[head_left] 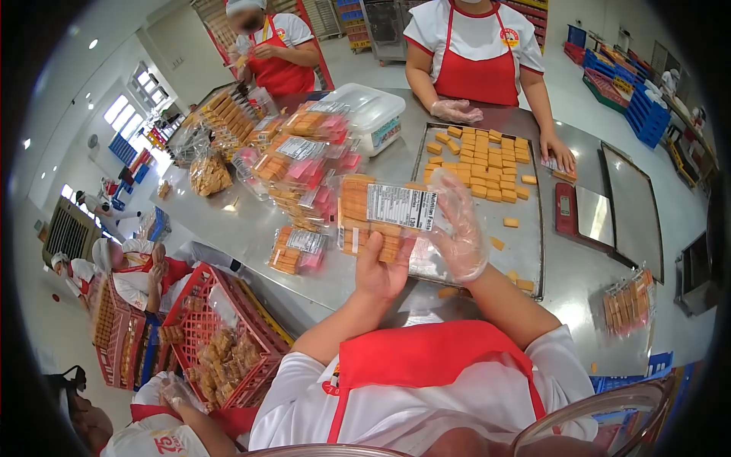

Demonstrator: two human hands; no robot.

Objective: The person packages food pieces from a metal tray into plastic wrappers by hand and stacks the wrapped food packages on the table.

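Observation:
A clear plastic pack of biscuits with a white nutrition label is held up in front of me, over the table. My left hand, bare, grips the pack from below with its thumb across the front. My right hand, in a clear plastic glove, holds the pack's right end; part of its grip is hidden. Just behind it lies a metal tray with many loose square biscuits. To the left is a heap of filled packs, and one pack lies nearer to me.
A lidded plastic tub stands behind the heap. On the right are a red scale, another tray and a biscuit pack. Two co-workers stand across the table. Red crates holding bagged goods stand at left.

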